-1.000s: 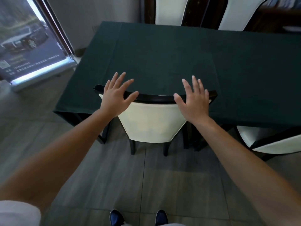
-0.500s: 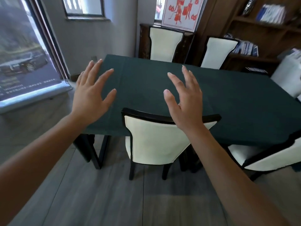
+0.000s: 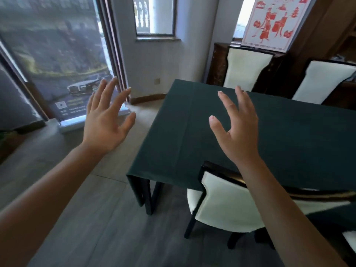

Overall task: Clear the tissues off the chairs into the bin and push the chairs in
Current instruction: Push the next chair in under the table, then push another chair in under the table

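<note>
We see a matt dark-green cloth over the table, creased in straight folds. The near chair has smooth cream upholstery in a glossy dark wood frame. The floor looks like matt grey wood-grain tile. The banner is glossy print.

Looks like a small private dining room in a restaurant: long table under a dark green cloth, matching cream-backed chairs tucked round it, a roll-up ad banner upper left, red papercut art top right.
</note>
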`<state>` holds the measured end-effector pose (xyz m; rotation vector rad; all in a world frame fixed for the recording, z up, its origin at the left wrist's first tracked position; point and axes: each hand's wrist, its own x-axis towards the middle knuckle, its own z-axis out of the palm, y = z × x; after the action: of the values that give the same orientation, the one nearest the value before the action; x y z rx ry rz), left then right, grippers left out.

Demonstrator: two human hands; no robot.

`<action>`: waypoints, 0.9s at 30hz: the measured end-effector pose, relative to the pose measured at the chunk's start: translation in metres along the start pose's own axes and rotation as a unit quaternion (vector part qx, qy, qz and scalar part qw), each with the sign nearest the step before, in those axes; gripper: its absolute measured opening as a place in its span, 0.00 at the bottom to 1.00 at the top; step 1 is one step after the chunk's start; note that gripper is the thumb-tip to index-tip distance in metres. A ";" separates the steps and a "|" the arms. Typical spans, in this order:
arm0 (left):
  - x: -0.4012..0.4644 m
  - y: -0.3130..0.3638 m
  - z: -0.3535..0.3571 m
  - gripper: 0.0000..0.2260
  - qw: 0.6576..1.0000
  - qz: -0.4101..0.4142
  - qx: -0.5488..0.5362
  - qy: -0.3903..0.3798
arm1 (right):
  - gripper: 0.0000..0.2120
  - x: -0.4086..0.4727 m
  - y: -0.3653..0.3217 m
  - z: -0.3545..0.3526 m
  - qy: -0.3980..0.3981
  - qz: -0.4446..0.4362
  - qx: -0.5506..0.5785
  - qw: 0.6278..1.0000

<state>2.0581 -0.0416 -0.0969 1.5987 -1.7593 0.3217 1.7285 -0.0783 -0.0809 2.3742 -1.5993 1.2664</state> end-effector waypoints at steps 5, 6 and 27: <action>0.024 -0.057 -0.004 0.25 0.999 -0.026 0.029 0.037 | 0.28 0.046 -0.025 0.057 -0.012 -0.027 0.024 0.999; 0.027 -0.067 -0.004 0.25 0.998 -0.027 0.033 0.036 | 0.28 0.053 -0.031 0.066 -0.014 -0.033 0.026 0.999; 0.163 -0.312 0.014 0.25 0.995 0.079 -0.051 0.019 | 0.28 0.143 -0.166 0.231 0.021 0.073 -0.042 0.996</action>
<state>2.3523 -0.2356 -0.0874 1.3766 -1.8479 0.3306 2.0194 -0.2066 -0.0804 2.2043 -1.8043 1.2349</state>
